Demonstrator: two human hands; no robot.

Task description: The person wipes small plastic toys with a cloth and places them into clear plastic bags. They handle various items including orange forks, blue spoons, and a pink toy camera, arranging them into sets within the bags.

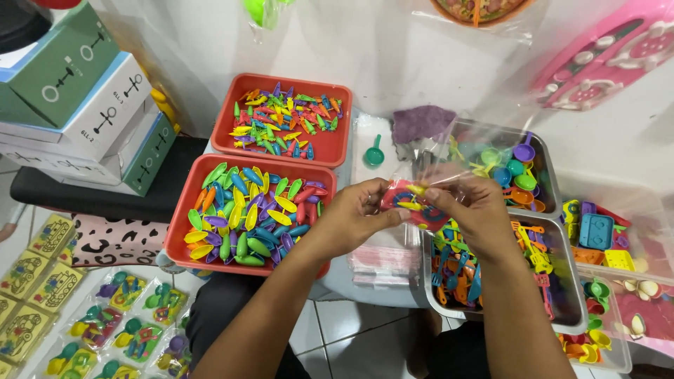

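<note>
Head view, looking down: both hands meet above the near metal tray (pixel 572 309), which serves as landmark. The left hand (pixel 354 214) reaches in from the tray's left; its thumb and fingers are pressed together, pinching the left edge of a small clear plastic bag (pixel 411 203) filled with coloured toy pieces. The right hand (pixel 477 214), directly over the tray, has its fingers curled and closed on the bag's right side, thumb tip at the top of the bag. The bag hangs in the air just above the tray's upper left corner. The tray itself contains mixed toy utensils. Behind it stands a second metal tray (pixel 544 158) of small cups and scoops. To its left lie a stack of empty clear bags (pixel 386 256) and a red tray (pixel 184 228) of leaf-shaped pieces; beyond that, another red tray (pixel 337 151).
</note>
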